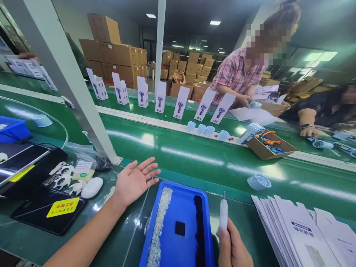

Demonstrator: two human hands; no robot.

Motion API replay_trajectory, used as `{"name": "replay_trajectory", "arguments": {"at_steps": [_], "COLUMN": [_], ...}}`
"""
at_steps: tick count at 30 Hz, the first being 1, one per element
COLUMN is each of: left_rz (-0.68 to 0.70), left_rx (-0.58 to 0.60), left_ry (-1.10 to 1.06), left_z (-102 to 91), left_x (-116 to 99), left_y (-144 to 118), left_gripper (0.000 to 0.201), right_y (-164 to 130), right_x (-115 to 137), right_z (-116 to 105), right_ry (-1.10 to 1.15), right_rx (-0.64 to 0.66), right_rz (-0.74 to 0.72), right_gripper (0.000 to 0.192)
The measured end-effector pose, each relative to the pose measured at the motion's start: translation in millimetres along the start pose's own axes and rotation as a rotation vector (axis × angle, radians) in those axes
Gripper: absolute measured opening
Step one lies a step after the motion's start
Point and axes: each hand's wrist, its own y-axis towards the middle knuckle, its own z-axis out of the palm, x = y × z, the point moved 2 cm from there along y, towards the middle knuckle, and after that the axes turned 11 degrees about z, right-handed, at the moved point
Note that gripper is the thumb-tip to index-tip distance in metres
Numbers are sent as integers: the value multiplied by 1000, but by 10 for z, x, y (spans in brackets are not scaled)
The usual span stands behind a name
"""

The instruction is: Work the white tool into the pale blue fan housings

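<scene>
This is a factory packing line inside a warehouse hall. A long green conveyor belt point(194, 155) runs across the view, and everything else sits around it. On its far side, a row of white product boxes point(161, 97) stands upright, each printed with the same small device. Beyond the belt, brown cartons point(116, 55) are stacked high under strip ceiling lights point(215, 23). Across the belt, two workers point(239, 78) handle parts at their stations. On the near side lie a blue parts tray point(180, 207) and a stack of flat unfolded boxes point(300, 230).
</scene>
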Motion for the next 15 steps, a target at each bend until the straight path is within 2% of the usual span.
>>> {"name": "replay_trajectory", "arguments": {"at_steps": [2, 4, 8, 11, 15], "left_rz": [25, 51, 74, 80, 60], "left_rx": [-53, -85, -98, -89, -110], "left_ry": [20, 60, 133, 156, 145], "left_z": [3, -9, -62, -89, -86], "left_x": [20, 41, 52, 27, 6], "left_y": [23, 53, 97, 100, 93], "left_gripper": [39, 38, 38, 39, 42], "right_y": [60, 125, 232, 295, 361], "right_x": [188, 378, 636, 683, 642], "right_z": [-13, 0, 92, 194, 350], "right_ry": [63, 103, 188, 300, 451], "right_rx": [138, 215, 189, 174, 294], "right_rz": [-86, -180, -240, -216, -179], "right_gripper": [39, 37, 32, 18, 17]}}
